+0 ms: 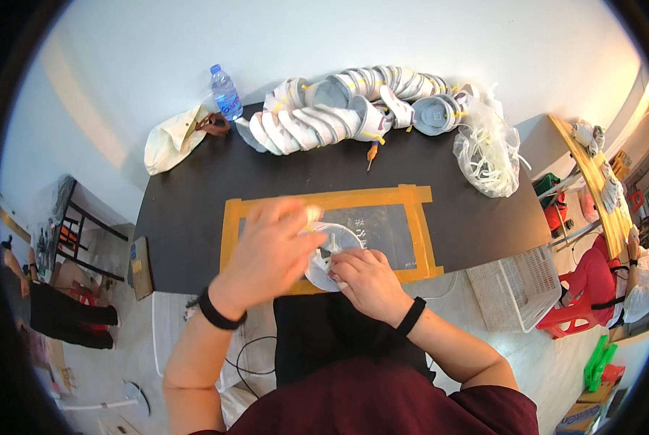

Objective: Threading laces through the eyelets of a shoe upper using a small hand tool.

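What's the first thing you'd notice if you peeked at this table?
Probably the long, curling row of stacked white respirator masks along the far edge of the black table, beside a clear bag of white straps. Next, the orange tape frame at the near edge, where the left hand and right hand hold one white mask. A blue water bottle stands far left.

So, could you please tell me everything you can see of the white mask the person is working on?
The white mask is a round, cup-shaped piece of pale, stiff-looking material, lying over the orange-taped rectangle near the black table's front edge. The left hand, blurred, covers its left side; the right hand grips its lower right rim. A dark spot shows at its middle; further detail is hidden.
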The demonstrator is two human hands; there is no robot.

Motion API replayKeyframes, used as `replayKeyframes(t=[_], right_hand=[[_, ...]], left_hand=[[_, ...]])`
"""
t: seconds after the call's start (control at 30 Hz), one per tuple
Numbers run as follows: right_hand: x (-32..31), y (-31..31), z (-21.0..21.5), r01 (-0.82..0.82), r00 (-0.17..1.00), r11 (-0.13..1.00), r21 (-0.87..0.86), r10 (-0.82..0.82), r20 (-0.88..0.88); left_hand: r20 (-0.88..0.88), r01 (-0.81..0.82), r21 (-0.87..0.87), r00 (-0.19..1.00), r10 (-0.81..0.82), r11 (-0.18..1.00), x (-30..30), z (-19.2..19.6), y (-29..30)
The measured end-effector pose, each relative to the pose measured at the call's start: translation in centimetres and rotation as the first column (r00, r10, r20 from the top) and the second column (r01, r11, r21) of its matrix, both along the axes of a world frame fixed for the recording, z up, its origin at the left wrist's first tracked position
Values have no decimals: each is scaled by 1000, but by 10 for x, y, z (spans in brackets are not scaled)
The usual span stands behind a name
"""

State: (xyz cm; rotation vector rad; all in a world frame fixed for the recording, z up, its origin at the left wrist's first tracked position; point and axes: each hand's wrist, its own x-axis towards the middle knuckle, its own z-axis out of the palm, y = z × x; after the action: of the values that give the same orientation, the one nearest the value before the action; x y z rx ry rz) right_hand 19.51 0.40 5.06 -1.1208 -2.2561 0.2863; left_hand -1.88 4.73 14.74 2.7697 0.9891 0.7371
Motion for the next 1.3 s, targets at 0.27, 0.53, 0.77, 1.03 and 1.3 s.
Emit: replayKeyframes(t=[0.27, 0.53, 0.77, 1.03, 1.3], right_hand=[[-15, 1, -12, 52, 998, 996, 74, -55, 29], [-14, 0, -22, 100, 994, 989, 111, -95, -51], [-16, 1, -19, 140, 988, 990, 33, -138, -64], [-19, 3, -21, 177, 983, 984, -28, -178, -52], [-17, 6, -14, 138, 990, 985, -106, -138, 11]], left_hand=[[-369, 183, 75, 919, -143, 980, 36, -26, 45], [-437, 156, 58, 892, -115, 986, 39, -42, 58], [-490, 99, 104, 871, -36, 990, 40, -43, 57], [-529, 119, 146, 848, -24, 982, 47, -49, 60], [-492, -77, 57, 865, 95, 995, 55, -53, 61]])
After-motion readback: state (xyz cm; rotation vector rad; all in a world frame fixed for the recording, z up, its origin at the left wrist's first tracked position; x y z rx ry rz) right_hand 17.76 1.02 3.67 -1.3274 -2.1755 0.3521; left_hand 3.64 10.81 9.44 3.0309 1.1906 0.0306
